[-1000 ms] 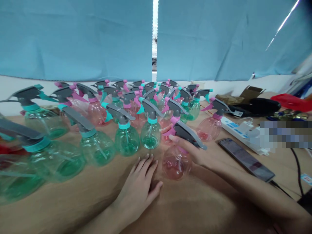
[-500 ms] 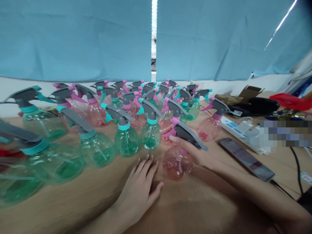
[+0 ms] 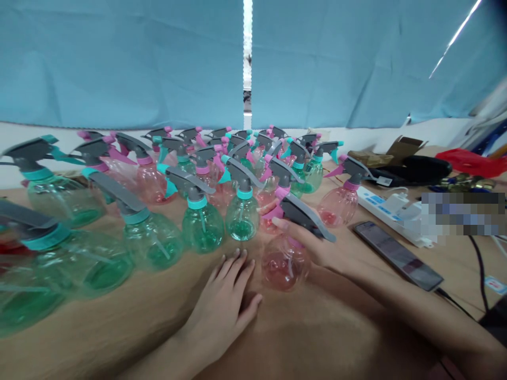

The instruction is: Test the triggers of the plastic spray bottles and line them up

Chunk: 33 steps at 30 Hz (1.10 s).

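My right hand (image 3: pixel 317 245) is wrapped round the neck of a pink spray bottle (image 3: pixel 285 264) with a grey trigger head, which stands on the wooden table (image 3: pixel 317 338). My left hand (image 3: pixel 225 306) lies flat on the table just left of that bottle, fingers stretched out and holding nothing. Straight ahead stand a green spray bottle (image 3: pixel 202 224) and another green spray bottle (image 3: pixel 242 216), each with a grey and teal head.
Several more green and pink spray bottles (image 3: pixel 150 184) crowd the table's left and back. A dark phone (image 3: pixel 398 256) lies to the right, with a white power strip (image 3: pixel 392 211) behind it. Cables, a black case (image 3: pixel 420 170) and red plastic sit far right. Blue curtains hang behind.
Both hands stay where they were. The view has shifted slightly, so everything sits a little further left and higher in the picture.
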Tool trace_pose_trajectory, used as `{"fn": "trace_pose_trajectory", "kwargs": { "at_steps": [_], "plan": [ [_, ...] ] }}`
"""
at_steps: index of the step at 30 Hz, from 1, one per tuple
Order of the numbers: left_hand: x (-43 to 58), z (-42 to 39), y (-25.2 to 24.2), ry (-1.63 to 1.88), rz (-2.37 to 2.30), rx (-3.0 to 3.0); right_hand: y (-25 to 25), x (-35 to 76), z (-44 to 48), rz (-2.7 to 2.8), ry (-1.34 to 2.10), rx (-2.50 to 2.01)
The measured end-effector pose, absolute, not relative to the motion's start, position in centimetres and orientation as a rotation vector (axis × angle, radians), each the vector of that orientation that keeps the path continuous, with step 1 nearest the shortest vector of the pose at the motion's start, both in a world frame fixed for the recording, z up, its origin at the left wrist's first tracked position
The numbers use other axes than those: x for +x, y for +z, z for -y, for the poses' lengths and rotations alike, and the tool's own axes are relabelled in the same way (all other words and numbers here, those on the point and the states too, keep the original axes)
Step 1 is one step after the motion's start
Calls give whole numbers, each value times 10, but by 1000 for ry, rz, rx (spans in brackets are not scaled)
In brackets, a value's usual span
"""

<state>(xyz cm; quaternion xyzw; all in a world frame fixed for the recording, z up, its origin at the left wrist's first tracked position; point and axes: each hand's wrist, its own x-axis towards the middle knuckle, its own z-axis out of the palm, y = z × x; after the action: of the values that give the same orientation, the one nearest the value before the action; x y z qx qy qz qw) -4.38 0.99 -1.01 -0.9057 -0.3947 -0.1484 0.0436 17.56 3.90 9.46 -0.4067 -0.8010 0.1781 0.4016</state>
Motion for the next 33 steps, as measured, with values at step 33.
{"fn": "trace_pose_trajectory", "kwargs": {
  "at_steps": [33],
  "plan": [
    [-45, -8, -10, -460, 1231, -2772, 95, 177, -43, 1951, 626, -1021]
  ]
}}
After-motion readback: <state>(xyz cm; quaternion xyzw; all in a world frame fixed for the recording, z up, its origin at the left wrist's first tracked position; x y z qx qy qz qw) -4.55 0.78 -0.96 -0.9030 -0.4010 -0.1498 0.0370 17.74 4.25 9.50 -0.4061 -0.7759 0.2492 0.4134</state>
